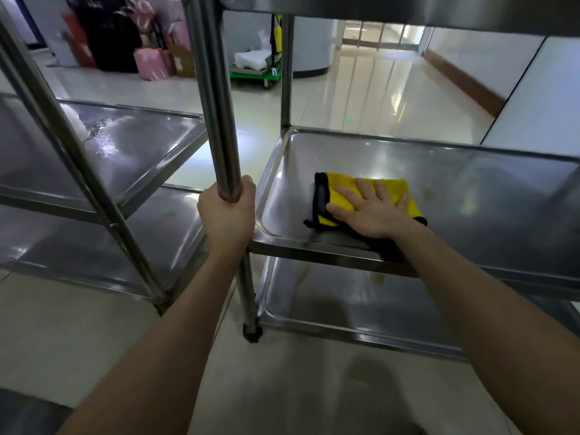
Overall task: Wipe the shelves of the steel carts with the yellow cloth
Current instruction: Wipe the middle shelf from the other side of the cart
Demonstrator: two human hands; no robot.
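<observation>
- The left hand [227, 211] is closed around an upright steel post [216, 98], with the fingers wrapped round the far side and the thumb on the right.
- This post is the near left corner of the right cart, and it runs down to a dark foot [252, 332] on the floor [361, 89].
- The right hand [373, 211] lies flat with straight, spread fingers, palm down on the yellow cloth [340, 182].
- The yellow cloth is folded and edged in black. It rests on the near left part of the middle shelf [470, 183] of the right cart.
- A black part of the cloth hangs over the shelf's near rim, under the wrist.
- A lower shelf [345, 306] sits beneath the middle one, and the underside of a top shelf [408, 7] crosses the upper edge of the view.
- A second cart stands just left of the post. Its upper shelf [131, 142] shows a bright streaky patch, and another shelf [94, 246] lies below it.
- Far across the glossy floor stand a green trolley [254, 75] carrying white items and, further left, pink bags [150, 64] beside dark ones.
- A corridor opens at the far right.
</observation>
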